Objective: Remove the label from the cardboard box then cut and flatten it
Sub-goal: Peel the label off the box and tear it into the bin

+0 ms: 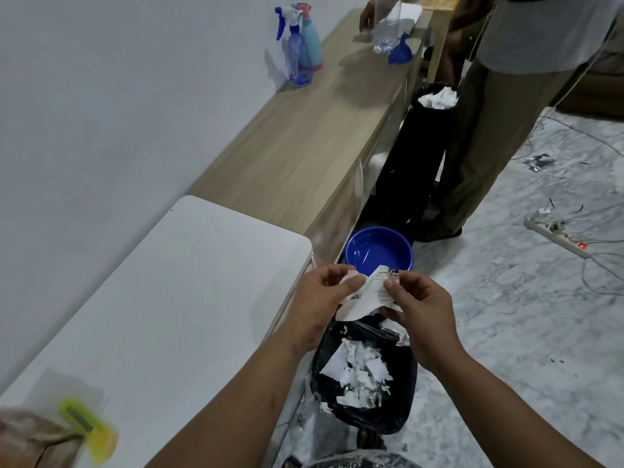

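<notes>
A crumpled white shipping label [368, 295] with a barcode is held between both hands, above a black-bagged bin [364, 417] with several white paper scraps in it. My left hand [320, 298] pinches the label's left part; my right hand [418, 309] pinches its right edge. The cardboard box [23, 437] shows blurred at the bottom left corner, on the white table [152, 315]. A yellow-green cutter [87, 423] lies beside it on the table.
A blue basin [380, 253] sits on the floor beyond the bin. A tall black bin [415, 157] with white paper stands by the wooden bench [304, 130], which carries spray bottles [300, 52]. Another person [506, 96] stands at the right. A power strip [557, 238] and cables lie on the floor.
</notes>
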A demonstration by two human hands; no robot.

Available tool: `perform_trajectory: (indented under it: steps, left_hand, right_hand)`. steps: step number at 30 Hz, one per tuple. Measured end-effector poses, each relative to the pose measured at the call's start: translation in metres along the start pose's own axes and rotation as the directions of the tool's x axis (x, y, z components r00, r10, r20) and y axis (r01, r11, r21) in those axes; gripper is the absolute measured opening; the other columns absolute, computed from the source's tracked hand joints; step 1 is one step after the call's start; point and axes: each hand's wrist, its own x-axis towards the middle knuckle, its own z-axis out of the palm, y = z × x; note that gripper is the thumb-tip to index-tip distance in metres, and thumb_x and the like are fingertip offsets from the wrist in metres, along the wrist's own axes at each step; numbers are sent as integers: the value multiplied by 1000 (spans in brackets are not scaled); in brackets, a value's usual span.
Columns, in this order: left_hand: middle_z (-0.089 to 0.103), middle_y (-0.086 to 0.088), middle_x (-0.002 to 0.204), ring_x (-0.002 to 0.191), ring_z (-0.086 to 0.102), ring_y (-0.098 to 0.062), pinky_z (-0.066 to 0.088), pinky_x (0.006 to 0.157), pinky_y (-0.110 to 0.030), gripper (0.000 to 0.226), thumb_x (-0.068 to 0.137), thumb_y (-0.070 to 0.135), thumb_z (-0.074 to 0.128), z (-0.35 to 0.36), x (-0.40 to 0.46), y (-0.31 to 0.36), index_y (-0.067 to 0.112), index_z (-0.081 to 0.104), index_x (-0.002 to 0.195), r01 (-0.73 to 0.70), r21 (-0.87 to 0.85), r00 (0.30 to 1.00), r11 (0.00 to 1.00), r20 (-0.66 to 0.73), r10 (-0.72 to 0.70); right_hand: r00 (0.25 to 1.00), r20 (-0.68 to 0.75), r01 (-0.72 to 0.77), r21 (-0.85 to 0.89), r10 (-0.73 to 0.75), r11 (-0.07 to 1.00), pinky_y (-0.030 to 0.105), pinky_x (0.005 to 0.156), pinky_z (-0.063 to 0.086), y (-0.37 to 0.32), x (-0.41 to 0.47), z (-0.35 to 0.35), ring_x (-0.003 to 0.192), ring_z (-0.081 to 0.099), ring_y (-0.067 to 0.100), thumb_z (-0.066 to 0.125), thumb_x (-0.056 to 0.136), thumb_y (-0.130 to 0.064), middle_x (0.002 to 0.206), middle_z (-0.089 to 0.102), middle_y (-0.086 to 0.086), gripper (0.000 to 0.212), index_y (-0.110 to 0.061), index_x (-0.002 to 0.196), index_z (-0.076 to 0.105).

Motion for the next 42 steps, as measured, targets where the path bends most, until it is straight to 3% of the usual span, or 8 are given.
perform_trajectory:
  steps: [11, 17, 22, 29, 32, 34, 37, 42]
  left_hand:
    - [71, 10, 97, 88, 69, -6, 61, 77, -30, 47, 70, 22, 89, 1, -2, -17, 24, 64, 109, -136, 316, 989, 939, 94, 112]
    - [72, 12, 97, 90, 69, -9, 54, 72, -23, 16, 91, 18, 69, 7, 4, -24, 26, 67, 104, -171, 440, 978, 882, -30, 205]
    - [74, 11, 86, 87, 69, 3, 51, 80, -14, 57, 91, 20, 70, 18, 1, -29, 33, 48, 141, -150, 456, 988, 877, 54, 141]
    - [75, 11, 91, 84, 67, 4, 50, 74, -8, 13, 92, 21, 67, 34, 2, -35, 22, 78, 98, -199, 577, 978, 792, 65, 198]
    - [75, 10, 92, 84, 67, 5, 48, 72, -5, 12, 91, 22, 69, 35, 1, -41, 20, 79, 98, -187, 596, 982, 780, 85, 171]
    - [76, 9, 91, 84, 67, 4, 48, 72, -5, 12, 90, 21, 70, 34, 0, -45, 20, 79, 98, -177, 589, 984, 788, 88, 155]
    - [76, 10, 89, 84, 67, 4, 49, 73, -7, 11, 90, 22, 71, 35, -2, -49, 21, 80, 96, -132, 559, 990, 819, 32, 137]
    - [76, 0, 86, 88, 71, -18, 59, 84, -34, 9, 91, 16, 70, 36, -1, -54, 20, 78, 87, 140, 225, 981, 964, -166, -103]
  right_hand:
    - [999, -42, -34, -82, 30, 996, 30, 57, 58, 14, -3, -6, 72, 74, 25, 76, 82, -9, 80, 72, 10, 17, -4, 93, 65]
    - [999, -49, -36, -312, 22, 949, 38, 58, 59, 21, -1, -15, 67, 69, 15, 75, 84, -23, 72, 70, -4, 14, -16, 88, 64]
    - [997, -4, 60, -643, -83, 763, 13, 67, 42, 26, -4, -16, 87, 54, -4, 74, 82, -41, 103, 54, -17, 47, -26, 116, 46]
    - [974, -3, 163, -682, -225, 713, 37, 114, 33, 34, -3, -31, 144, 28, 12, 76, 76, -47, 159, 24, -7, 104, -31, 154, 9]
    - [974, 107, 214, -714, -198, 667, 17, 99, 37, 22, -1, -41, 128, 44, 2, 74, 82, -38, 139, 49, -16, 66, -32, 141, 45]
    - [963, 218, 267, -727, -155, 633, 9, 75, 42, 18, -1, -46, 99, 62, -1, 72, 86, -28, 101, 67, -20, 16, -37, 99, 69]
    - [943, 250, 331, -751, -219, 572, 23, 65, 49, 24, 2, -51, 76, 65, 1, 76, 82, -22, 76, 70, -13, 15, -35, 77, 71]
    - [759, 471, 598, -778, -450, 194, 40, 65, 50, 31, 1, -45, 69, 65, 13, 83, 73, -19, 72, 69, -12, 11, -25, 78, 75]
